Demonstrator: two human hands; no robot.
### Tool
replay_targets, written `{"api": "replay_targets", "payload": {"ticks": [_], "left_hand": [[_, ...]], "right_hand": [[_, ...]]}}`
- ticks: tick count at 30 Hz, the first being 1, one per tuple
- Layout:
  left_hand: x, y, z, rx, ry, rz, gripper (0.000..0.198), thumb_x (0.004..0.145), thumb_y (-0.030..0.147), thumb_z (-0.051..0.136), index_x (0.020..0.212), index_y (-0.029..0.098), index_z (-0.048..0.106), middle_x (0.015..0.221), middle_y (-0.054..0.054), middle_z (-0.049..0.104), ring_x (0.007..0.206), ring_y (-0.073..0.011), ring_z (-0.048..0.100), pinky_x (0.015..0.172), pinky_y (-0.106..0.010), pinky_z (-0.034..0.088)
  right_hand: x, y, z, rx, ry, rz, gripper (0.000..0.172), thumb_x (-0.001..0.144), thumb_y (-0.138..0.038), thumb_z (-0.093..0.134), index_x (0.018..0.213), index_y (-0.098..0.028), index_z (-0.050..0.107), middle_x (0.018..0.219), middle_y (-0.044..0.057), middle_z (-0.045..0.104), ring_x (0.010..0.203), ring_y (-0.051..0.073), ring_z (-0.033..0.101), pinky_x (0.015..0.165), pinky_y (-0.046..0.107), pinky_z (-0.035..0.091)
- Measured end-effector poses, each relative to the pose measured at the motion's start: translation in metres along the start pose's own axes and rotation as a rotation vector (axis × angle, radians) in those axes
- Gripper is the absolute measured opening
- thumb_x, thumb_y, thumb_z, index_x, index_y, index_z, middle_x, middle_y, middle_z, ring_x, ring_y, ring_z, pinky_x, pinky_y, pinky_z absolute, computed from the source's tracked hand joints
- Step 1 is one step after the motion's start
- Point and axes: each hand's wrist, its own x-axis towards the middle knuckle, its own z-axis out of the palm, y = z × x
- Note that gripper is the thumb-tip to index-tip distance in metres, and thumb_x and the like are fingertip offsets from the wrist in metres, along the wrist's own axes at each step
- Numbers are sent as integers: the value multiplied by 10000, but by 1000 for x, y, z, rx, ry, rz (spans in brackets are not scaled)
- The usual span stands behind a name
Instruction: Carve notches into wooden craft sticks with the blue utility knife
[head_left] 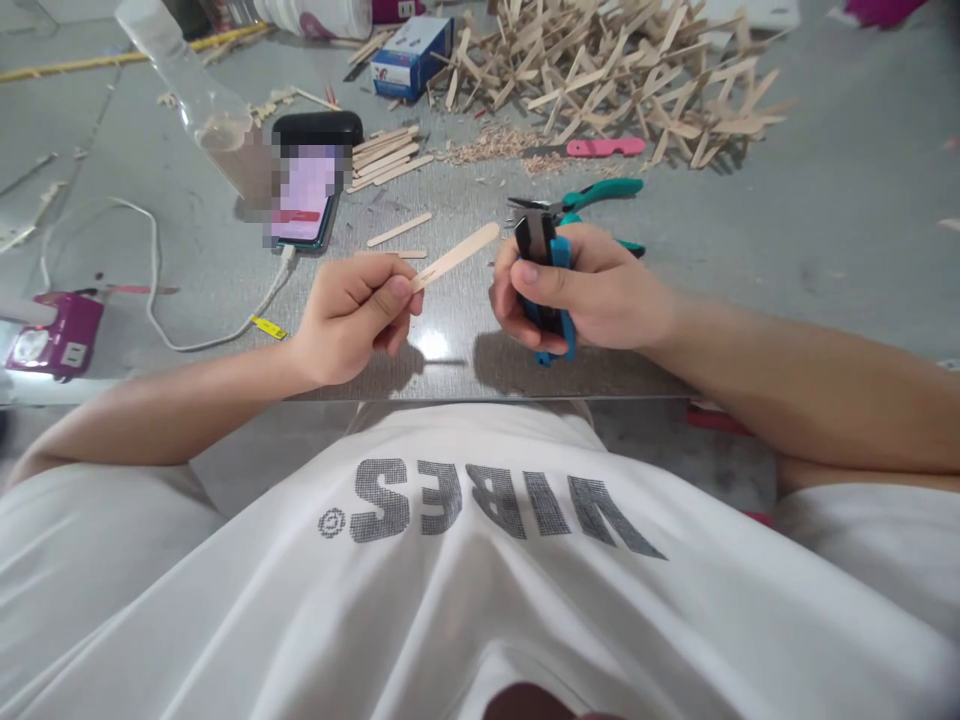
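My left hand (pixel 352 315) is closed in a pinch on one end of a wooden craft stick (pixel 457 255), which points up and right toward my other hand. My right hand (pixel 585 290) is wrapped round a pair of blue-handled cutting pliers (pixel 551 260), held upright with the dark jaws at the top, close to the stick's free tip. Both hands hover just above the near edge of a grey table (pixel 787 220).
Green-handled pliers (pixel 592 195) lie behind my right hand. Farther back are a pink knife (pixel 604 147), a heap of joined sticks (pixel 607 70), loose sticks (pixel 386 160), a phone (pixel 304 200) with cable, a plastic bottle (pixel 195 90), a blue box (pixel 412 55) and a purple power strip (pixel 52 335).
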Motion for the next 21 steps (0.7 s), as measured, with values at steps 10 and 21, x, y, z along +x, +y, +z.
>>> {"api": "replay_targets", "payload": {"ticks": [10,21], "left_hand": [[1,1,0,31,23,79,370,1134,414,654,819,220,672,491,37,576,335,-87,469,345,-227,268],[0,0,1,282,149,133,337,1111,388,653,835,209,727,484,52,580,356,-74,455,394,-239,310]], "right_hand": [[0,-3,-7,-768,136,-74,468,1109,-627,597,894,-216,537,705,7,541,633,145,499,628,320,402],[23,34,-28,-1391,143,-11,533,961,-591,833,1216,-164,641,1256,198,680,1172,341,632,990,447,493]]}}
